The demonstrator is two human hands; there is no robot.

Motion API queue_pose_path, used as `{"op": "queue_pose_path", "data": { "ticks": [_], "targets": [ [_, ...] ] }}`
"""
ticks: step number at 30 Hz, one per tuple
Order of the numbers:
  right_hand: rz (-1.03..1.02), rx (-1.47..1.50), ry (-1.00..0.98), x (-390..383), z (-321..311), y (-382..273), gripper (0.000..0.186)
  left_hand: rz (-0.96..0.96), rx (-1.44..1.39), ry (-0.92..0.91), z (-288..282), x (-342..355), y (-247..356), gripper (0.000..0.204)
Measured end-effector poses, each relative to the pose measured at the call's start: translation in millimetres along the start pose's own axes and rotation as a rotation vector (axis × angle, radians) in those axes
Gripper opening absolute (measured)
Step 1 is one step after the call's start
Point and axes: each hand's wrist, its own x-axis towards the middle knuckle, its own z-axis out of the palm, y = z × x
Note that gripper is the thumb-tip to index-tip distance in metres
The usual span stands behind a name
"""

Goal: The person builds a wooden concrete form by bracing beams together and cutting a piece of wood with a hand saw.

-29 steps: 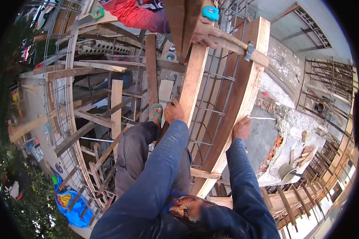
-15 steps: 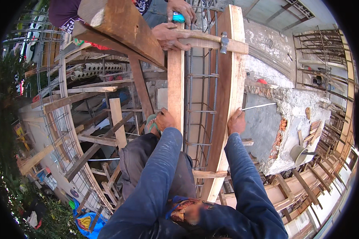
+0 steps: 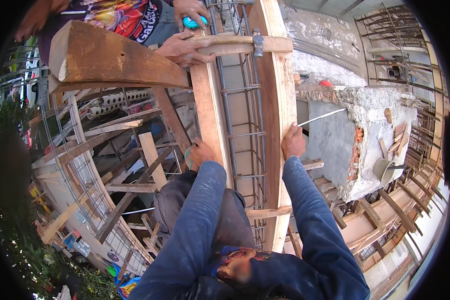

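My left hand [image 3: 202, 153] is closed on the edge of the left wooden board [image 3: 207, 95], beside a green sandal strap [image 3: 188, 156]. On the opposite side, my right hand [image 3: 293, 143] grips the outer edge of the right wooden board [image 3: 287, 95]. A thin white rod [image 3: 323, 116] sticks out to the right just above that hand; whether I touch it I cannot tell. Between the boards runs a cage of steel rebar [image 3: 245, 134]. A short wooden crosspiece [image 3: 235, 49] spans both boards farther off, with a hammer [image 3: 258, 43] lying along it.
A co-worker's hand [image 3: 183, 48] rests on the crosspiece and hammer handle; the other hand [image 3: 191, 10] holds a turquoise tape measure [image 3: 195, 22]. A thick timber beam [image 3: 120, 55] juts at upper left. Broken concrete [image 3: 355, 135] and a bucket [image 3: 384, 171] stand right.
The view has shifted, so the boards and hammer appear farther left. Both my hands keep their places on the boards. More of the co-worker's torso and another hand at far upper left show now.
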Motion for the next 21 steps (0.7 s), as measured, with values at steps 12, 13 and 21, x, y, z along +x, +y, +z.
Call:
{"op": "queue_pose_path", "data": {
  "ticks": [12,13,21],
  "targets": [
    [-0.014,0.022,-0.009,8.5,-2.4,8.5,0.053,0.16,0.205,-0.031,18.5,11.7,-22.3,0.069],
    [0.02,0.026,-0.002,9.4,-1.8,13.2,0.053,0.209,0.231,-0.05,19.7,9.1,-23.3,0.068],
    [0.073,0.048,-0.075,7.2,-14.1,12.0,0.052,0.308,0.445,-0.078,30.8,15.4,-38.8,0.039]
  ]
}}
